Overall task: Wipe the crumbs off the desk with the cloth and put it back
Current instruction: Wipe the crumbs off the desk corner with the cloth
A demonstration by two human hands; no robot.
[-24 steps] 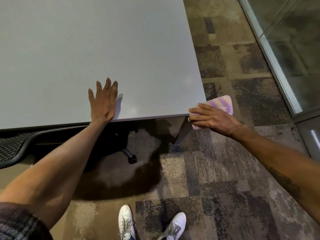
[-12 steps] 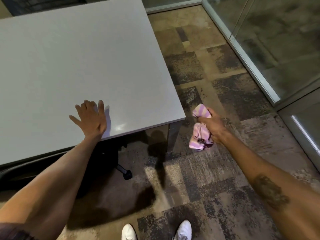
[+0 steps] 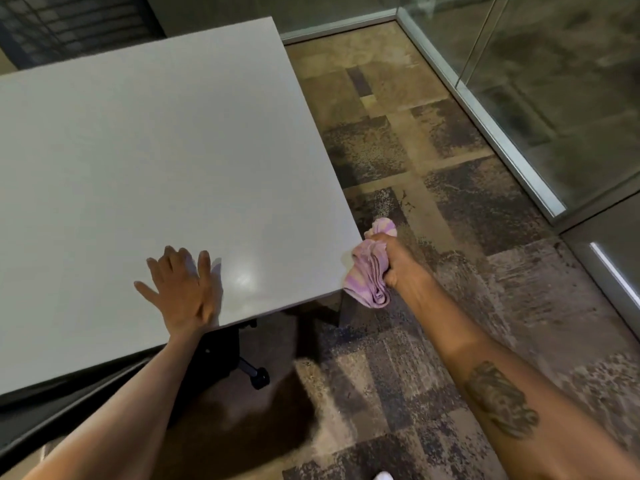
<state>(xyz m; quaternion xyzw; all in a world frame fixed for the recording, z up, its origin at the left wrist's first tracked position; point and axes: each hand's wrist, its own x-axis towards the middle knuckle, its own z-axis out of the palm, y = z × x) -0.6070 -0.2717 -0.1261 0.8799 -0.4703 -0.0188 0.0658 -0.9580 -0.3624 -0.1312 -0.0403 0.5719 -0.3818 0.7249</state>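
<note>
Head view: my right hand (image 3: 398, 263) is fisted around the pink-and-lilac striped cloth (image 3: 369, 275), fingers clamped on its bunched middle, just off the near right corner of the grey desk (image 3: 173, 150). One tuft sticks out above the fist and a folded tail hangs below it, over the patterned carpet (image 3: 433, 168). The cloth seems to touch or nearly touch the desk corner; I cannot tell which. Left hand (image 3: 183, 292) lies flat on the desktop near the front edge, fingers spread, holding nothing. No crumbs resolvable on the surface at this sharpness. Handling judgement: cloth is light, soft and limp, with no stiffness to push from an edge, so it works best gripped at the gathered centre or pressed flat under the palm. Low slip risk, nothing fragile. Loose tail may catch the corner when laid back on the desk.
</note>
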